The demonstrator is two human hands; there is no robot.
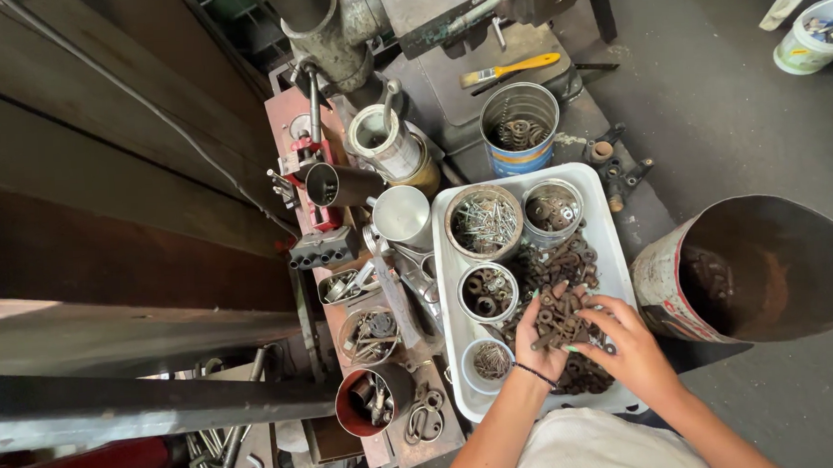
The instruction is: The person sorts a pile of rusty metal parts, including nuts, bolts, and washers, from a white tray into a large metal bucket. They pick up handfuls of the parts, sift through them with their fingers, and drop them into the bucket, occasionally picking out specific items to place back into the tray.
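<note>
The white tray (614,244) holds rust-brown nuts and bolts (562,298), and silver screws fill a tin (484,223) at its far left. Far beyond it, a yellow-handled brush (508,70) lies above a blue-and-orange banded can (519,126). The big drum (760,266) on the right is rusty brown inside, and the near-left cup (372,400) is red.
</note>
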